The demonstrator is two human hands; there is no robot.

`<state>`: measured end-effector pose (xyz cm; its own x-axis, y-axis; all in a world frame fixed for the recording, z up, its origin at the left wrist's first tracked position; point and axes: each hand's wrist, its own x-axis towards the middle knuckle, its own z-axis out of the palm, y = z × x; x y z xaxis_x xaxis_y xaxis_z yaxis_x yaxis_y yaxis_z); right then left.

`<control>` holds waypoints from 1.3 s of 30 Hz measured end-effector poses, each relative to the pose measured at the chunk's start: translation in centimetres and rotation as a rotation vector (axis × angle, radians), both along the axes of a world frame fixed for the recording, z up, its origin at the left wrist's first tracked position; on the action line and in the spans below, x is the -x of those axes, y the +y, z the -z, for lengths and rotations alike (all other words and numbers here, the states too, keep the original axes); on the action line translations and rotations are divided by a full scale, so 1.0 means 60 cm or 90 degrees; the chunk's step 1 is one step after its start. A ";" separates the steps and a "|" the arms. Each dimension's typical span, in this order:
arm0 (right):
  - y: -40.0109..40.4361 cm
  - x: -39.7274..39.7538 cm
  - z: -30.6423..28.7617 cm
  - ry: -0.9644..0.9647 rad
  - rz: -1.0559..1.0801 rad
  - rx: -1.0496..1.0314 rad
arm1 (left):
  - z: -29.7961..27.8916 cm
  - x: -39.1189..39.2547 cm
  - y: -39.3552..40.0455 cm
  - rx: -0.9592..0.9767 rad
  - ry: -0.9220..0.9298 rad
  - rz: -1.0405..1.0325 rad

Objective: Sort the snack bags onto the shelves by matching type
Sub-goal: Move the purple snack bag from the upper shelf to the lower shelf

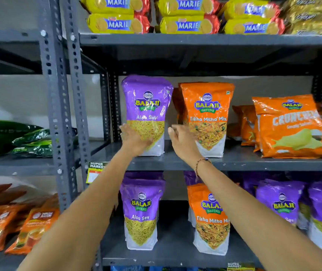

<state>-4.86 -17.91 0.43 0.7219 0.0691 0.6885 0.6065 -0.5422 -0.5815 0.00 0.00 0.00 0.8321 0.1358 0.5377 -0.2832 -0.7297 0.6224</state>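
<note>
Left hand [134,140] flat against purple Aloo Sev pouch [146,114], grip unclear; right hand [183,141] open, empty. I judge it light, crinkly, slippery; hold low sides.

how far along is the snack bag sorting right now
Partly done. On the middle shelf an orange Tikha Mitha Mix bag stands upright. In hand: the left hand is on a purple Aloo Sev bag on that shelf, while the right hand is open in the gap between both bags. Left: the lower shelf mixes purple and orange bags.
</note>
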 end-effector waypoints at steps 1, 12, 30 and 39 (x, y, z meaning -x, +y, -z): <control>0.005 -0.019 0.006 0.066 -0.027 -0.017 | 0.006 -0.013 0.007 0.019 0.025 -0.008; 0.034 -0.158 0.017 0.269 -0.193 -0.011 | 0.006 -0.024 0.052 0.277 0.093 0.220; -0.025 0.026 0.027 0.178 -0.235 -0.052 | 0.038 0.150 0.021 0.323 -0.019 0.155; -0.090 0.175 0.201 0.163 -0.064 -0.028 | 0.198 0.270 -0.030 0.243 0.051 0.176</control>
